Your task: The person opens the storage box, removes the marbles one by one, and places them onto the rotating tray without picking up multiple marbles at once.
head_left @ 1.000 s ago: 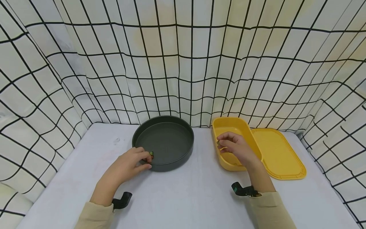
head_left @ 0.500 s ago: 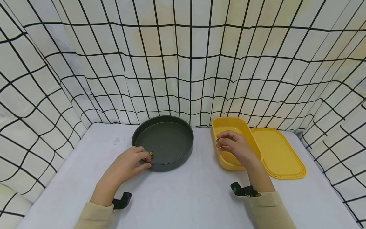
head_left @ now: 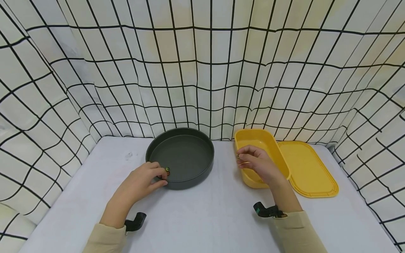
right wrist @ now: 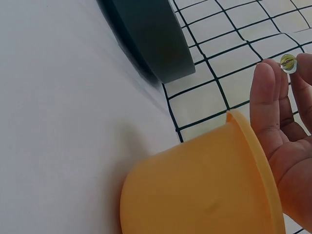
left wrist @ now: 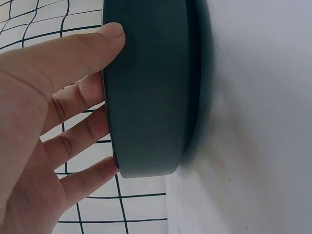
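My left hand [head_left: 143, 179] holds the near-left rim of a round dark grey pan [head_left: 186, 154]. In the left wrist view its thumb [left wrist: 109, 36] lies against the pan's outer wall, and the other fingers reach over the rim. Small green and reddish marbles [head_left: 167, 170] show inside the pan by those fingertips. Over the left side of a yellow plastic container [head_left: 253, 136], my right hand [head_left: 260, 164] pinches a clear glass marble [right wrist: 288, 64] with a yellow-green swirl. The container's floor is partly hidden beneath that hand.
A flat yellow lid [head_left: 311, 170] lies against the container's right side. White cloth covers the table [head_left: 202, 218], and a white curtain with black grid lines [head_left: 202, 77] rises behind and on both sides. A stretch of table separates pan and container.
My right hand has shifted slightly left with the marble, toward the container's left rim. The left hand and the pan stay where they were.
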Available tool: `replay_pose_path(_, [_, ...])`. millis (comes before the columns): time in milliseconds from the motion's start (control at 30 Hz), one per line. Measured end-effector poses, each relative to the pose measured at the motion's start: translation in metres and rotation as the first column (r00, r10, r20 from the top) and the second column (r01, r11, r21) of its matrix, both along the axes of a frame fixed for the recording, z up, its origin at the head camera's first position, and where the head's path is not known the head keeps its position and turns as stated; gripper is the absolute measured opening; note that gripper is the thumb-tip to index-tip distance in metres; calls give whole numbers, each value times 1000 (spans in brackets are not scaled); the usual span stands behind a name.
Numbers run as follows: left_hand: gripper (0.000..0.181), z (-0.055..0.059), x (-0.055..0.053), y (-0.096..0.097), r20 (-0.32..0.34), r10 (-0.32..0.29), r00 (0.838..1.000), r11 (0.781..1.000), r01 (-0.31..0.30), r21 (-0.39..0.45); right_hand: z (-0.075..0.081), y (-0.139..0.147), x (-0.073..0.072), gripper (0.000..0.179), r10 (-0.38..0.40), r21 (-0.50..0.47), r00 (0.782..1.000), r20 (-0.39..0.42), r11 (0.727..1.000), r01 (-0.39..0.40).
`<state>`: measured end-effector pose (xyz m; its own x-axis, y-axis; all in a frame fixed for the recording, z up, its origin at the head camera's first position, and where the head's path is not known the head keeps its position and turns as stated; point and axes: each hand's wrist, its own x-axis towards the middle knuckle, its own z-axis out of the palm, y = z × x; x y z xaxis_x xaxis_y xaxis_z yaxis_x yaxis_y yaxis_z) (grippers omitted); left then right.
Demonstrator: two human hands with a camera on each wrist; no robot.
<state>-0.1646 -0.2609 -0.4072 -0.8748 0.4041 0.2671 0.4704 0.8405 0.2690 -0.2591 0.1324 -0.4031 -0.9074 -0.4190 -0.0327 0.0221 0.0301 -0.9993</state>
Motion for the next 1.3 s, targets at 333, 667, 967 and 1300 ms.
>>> replay_pose_path(333, [19,0,0,-1,14,2,1000,1000,-2,4,-3,-12,3,17,36,-7,999,18,999,-36])
replay_pose_path(667, [18,1,-1,-2,17,-5,1000,1000,5,15,2,-24,9,13,65,-65,997,30,996,-63])
replay_pose_path(967, [18,0,0,-3,19,5,1000,1000,-5,13,26,-62,11,10,86,-148,996,16,986,-82])
replay_pose_path(1300, [18,-2,0,-1,41,2,999,1000,-3,21,48,-94,9,11,100,-414,994,-40,904,-107])
